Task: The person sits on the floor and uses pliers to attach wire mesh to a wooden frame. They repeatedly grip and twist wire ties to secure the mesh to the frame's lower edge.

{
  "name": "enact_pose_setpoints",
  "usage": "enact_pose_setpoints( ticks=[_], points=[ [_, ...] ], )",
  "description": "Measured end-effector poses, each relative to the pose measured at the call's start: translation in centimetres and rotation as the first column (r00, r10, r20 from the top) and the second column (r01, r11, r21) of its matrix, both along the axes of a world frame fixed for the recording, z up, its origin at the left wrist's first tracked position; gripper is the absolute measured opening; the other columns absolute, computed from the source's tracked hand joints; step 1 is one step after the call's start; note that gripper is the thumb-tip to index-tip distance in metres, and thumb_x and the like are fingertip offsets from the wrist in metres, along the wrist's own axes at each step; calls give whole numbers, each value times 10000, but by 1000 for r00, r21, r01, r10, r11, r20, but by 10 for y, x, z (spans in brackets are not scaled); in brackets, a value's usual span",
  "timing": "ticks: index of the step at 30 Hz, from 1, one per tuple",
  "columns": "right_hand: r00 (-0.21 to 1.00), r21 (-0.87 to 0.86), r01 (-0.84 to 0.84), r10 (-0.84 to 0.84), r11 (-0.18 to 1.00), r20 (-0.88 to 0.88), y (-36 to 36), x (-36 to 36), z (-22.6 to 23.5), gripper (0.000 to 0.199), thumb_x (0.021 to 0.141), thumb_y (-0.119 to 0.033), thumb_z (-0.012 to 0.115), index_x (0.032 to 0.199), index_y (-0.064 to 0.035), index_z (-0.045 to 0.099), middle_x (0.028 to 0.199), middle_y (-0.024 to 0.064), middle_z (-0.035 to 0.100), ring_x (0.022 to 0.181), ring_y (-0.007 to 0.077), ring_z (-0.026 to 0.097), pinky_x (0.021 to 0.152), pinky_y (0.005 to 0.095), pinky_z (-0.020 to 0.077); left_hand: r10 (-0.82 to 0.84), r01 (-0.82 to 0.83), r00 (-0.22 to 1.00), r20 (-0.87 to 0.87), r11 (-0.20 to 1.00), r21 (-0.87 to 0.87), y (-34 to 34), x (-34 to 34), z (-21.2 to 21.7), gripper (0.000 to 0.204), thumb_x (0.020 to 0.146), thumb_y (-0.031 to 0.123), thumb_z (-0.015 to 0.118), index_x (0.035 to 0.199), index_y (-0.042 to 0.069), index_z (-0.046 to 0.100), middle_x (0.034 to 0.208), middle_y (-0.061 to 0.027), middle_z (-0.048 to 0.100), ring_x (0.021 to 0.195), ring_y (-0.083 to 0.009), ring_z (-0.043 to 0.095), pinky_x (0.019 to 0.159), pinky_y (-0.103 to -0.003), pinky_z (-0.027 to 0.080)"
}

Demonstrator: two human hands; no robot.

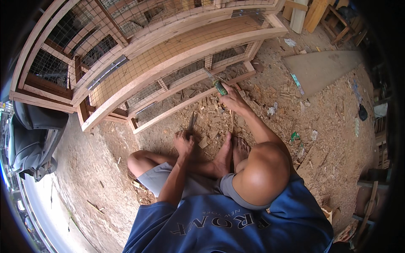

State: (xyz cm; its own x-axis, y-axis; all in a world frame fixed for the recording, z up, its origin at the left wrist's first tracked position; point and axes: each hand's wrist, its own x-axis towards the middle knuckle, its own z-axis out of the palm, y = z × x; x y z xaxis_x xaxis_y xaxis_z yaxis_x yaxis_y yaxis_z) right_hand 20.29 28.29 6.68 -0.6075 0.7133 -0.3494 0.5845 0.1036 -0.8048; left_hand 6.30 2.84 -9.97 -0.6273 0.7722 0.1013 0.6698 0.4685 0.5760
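We sit on the ground before the wooden cage frame [168, 55].
Our right hand [231, 99] grips a green-handled tool [217, 85] by its handle; our left hand [184, 142] closes on a slim, stiff, light metal tool [192, 121].

Pale wood, green handle

Screwdriver [218, 86] handle green; cage frame [177, 59] light tan wood with grey wire grid; shirt [236, 227] blue, shorts [168, 179] grey; floor [329, 126] brown.

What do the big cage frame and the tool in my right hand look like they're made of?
The cage frame looks like bare, unpainted wood, pale with visible grain, filled in with grey metal wire mesh. The tool in your right hand has a glossy green handle, probably plastic, and a grey metal-looking shaft.
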Motion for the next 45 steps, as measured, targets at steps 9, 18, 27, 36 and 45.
enact_pose_setpoints(
  ticks=[9, 18, 27, 36, 45],
  points=[
    [985, 48, -10, 1, 999, 174, -3, -12, 12, 768, 814, -106, 516, 1538, 17, 293, 1281, 268, 576, 1101, 375, 627, 935, 444, 501, -11, 11, 998, 64, 1000, 6, 1, 1, 10, 187, 765, 202, 682, 921, 119, 744, 965, -125, 692, 988, -355, 568, 935, -456, 451],
    [986, 218, -50, 13, 975, 169, -6, -12, 3, 739, 847, -62, 549, 1537, 12, 294, 1260, 310, 557, 1089, 378, 636, 882, 435, 528, -31, 31, 999, 28, 999, 14, 1, 0, 7, 201, 767, 211, 660, 914, 104, 746, 943, -147, 697, 962, -360, 589, 913, -441, 465],
    [966, 44, 29, -39, 999, 256, 7, -16, -5, 599, 846, -159, 556, 1402, 11, 410, 1056, 202, 590, 863, 251, 650, 724, 404, 537, -36, 36, 999, 25, 999, -1, 1, -1, 7, 212, 772, 219, 640, 909, 90, 736, 945, -150, 695, 964, -367, 581, 914, -445, 458],
    [990, -260, 119, -134, 958, -41, -5, -11, 2, 462, 842, -101, 483, 1291, 7, 517, 979, 154, 614, 886, 232, 607, 752, 411, 500, -13, 13, 1000, 23, 1000, 21, 1, 1, 10, 178, 763, 199, 667, 892, 114, 754, 950, -133, 703, 962, -370, 590, 884, -454, 481],
    [992, -189, 81, -97, 979, -75, -4, -7, -12, 491, 800, -21, 522, 1291, -38, 539, 911, 65, 586, 815, 165, 557, 727, 332, 494, -19, 19, 999, 37, 1000, -5, 0, 0, 4, 190, 777, 215, 660, 905, 95, 731, 928, -152, 681, 956, -372, 563, 911, -454, 453]
  ],
)
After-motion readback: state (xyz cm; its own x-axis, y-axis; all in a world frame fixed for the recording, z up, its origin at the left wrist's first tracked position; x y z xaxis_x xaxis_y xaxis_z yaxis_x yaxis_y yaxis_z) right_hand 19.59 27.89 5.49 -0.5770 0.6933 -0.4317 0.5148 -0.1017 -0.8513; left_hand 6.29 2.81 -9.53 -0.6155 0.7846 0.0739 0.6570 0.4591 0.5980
